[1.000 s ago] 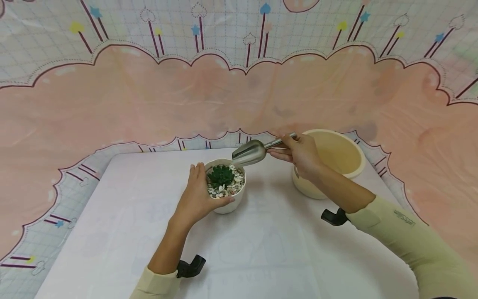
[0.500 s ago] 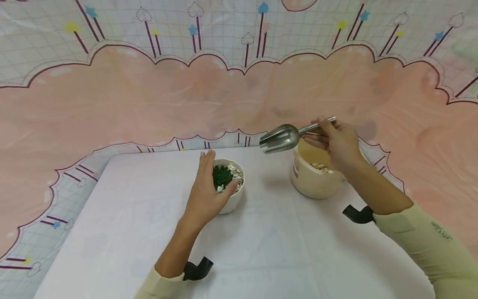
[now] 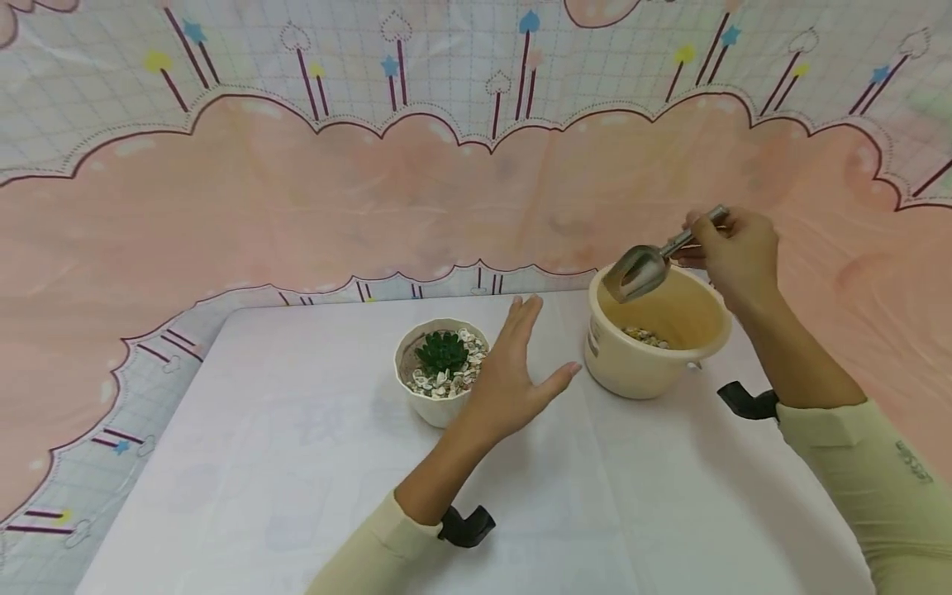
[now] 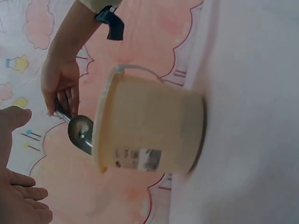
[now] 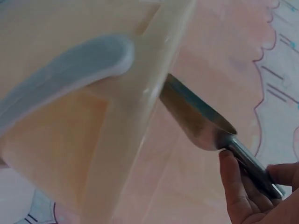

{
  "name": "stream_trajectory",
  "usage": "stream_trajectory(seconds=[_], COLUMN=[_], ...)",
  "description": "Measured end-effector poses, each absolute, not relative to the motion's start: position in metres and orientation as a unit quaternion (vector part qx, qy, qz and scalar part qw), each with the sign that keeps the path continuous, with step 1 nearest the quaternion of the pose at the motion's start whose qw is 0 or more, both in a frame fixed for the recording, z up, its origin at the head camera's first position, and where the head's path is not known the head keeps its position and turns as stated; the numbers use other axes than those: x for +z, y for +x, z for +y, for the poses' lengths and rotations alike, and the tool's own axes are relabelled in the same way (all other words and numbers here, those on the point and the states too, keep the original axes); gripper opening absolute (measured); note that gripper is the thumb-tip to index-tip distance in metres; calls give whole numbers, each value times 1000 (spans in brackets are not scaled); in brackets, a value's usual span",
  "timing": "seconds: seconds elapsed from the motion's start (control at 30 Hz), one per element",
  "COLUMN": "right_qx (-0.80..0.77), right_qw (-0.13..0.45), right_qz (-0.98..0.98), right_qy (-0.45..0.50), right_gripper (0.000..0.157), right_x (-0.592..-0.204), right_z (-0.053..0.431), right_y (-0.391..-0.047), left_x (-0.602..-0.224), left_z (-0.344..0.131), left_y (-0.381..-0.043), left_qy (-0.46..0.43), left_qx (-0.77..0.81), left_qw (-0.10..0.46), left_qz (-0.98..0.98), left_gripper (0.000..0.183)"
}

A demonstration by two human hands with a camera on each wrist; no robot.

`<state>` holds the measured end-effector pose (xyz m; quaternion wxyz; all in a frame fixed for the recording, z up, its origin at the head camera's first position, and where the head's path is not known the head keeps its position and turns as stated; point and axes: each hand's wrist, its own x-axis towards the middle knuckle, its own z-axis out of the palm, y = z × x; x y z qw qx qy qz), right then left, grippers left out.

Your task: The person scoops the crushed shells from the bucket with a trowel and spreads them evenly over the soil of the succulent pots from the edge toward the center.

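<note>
My right hand (image 3: 744, 252) pinches the handle of a metal scoop (image 3: 640, 271), its bowl tipped down at the mouth of a cream bucket (image 3: 632, 368). Some pebbles (image 3: 645, 336) lie at the bucket's bottom. In the right wrist view the scoop (image 5: 201, 119) shows its bowl end passing behind the bucket's rim. My left hand (image 3: 506, 388) is spread between the bucket and a white pot (image 3: 427, 406), overlapping the pot's right side in the head view. A green succulent (image 3: 442, 353) grows in the pot among pale pebbles (image 3: 442, 384).
A white-covered table (image 3: 297, 463) carries the pot and bucket. Behind it hangs a patterned pink and white cloth (image 3: 372, 198). The bucket has a pale swing handle (image 5: 70, 70) and a printed label (image 4: 138, 159) on its side.
The scoop has moved right, from beside the pot's rim to the bucket's mouth. My left hand has let go of the pot and moved right toward the bucket.
</note>
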<state>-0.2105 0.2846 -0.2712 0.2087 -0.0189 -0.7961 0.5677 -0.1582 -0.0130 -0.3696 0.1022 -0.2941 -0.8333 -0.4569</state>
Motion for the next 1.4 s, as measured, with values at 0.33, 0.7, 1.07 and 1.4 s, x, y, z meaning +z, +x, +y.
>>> stream_trajectory(seconds=[0.33, 0.7, 1.07, 1.4], right_qx=[471, 438, 402, 343], right_qw=[93, 36, -3, -33], right_qz=[-877, -898, -915, -936], right_qy=[-34, 1, 24, 71], right_gripper=[35, 31, 25, 21], right_x=[-290, -295, -299, -310], right_z=[301, 302, 303, 309], right_y=[-238, -254, -266, -271], left_x=[-374, -387, -388, -392], left_z=[36, 70, 84, 86], left_y=[-181, -200, -201, -202], left_qy=[-268, -299, -251, -246], left_qx=[-461, -459, -388, -377], left_qw=[46, 47, 20, 13], left_qz=[-845, -835, -887, -893], left_gripper=[95, 105, 116, 116])
